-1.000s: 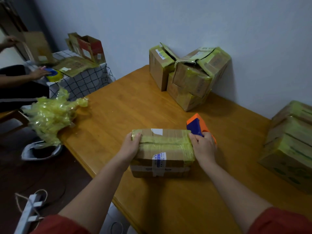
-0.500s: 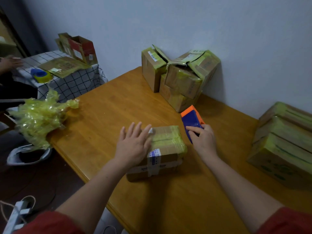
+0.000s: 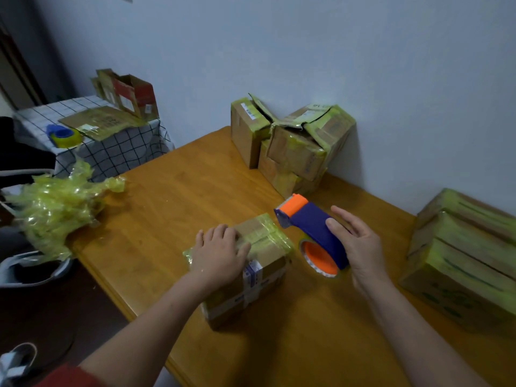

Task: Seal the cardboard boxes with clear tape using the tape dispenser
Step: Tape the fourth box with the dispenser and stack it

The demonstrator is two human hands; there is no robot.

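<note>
Since half a second ago the tape dispenser (image 3: 312, 233) has come up off the surface (image 3: 173, 208): our right hand (image 3: 360, 247) now grips its blue body, thumb on the near side and fingers reaching behind, tilted so the orange core faces us just right of the cardboard box (image 3: 268, 263). Our left hand (image 3: 220, 255) has settled flat on the box's taped top, fingers relaxed. The box sits near the front edge of the surface; our hand hides its left part, and whether tape runs from the dispenser to it is hard to make out. Against the wall, stacked boxes (image 3: 296, 146) show loose top flaps, their contents unseen. More taped boxes (image 3: 460, 252) are cut off at the right. A wad of yellowish tape (image 3: 55, 210) overhangs the left edge, beyond it a checked cloth (image 3: 117, 152).
</note>
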